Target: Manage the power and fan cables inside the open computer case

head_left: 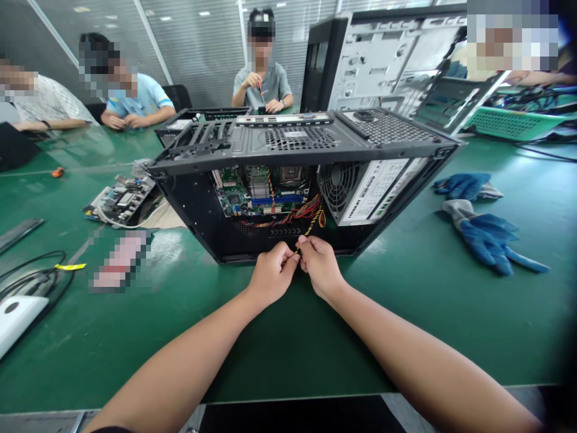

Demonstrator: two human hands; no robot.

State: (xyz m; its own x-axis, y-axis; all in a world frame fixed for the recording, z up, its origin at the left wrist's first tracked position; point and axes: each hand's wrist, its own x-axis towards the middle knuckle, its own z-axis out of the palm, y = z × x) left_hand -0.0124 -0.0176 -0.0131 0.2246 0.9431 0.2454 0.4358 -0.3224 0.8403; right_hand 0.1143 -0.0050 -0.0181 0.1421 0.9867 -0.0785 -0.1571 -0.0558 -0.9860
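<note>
A black computer case (288, 157) lies in front of me with its open side toward me. Inside it are a green motherboard (234, 195), a power supply (369, 191) at the right and a bundle of coloured wires (300, 211). A yellow and black twisted cable (309, 229) runs out of the case to my fingers. My left hand (273, 272) pinches this cable near its end, at the case's front edge. Right beside it my right hand (319, 264) also pinches the cable. The cable's tip is hidden by the fingers.
Blue gloves (484, 234) lie on the green table (406, 325) at the right. A second case (333, 66) stands behind, near a green basket (516, 123). Loose parts (121, 201), a blurred-out flat item (119, 260) and black cables (38, 270) are at the left. Several people sit across.
</note>
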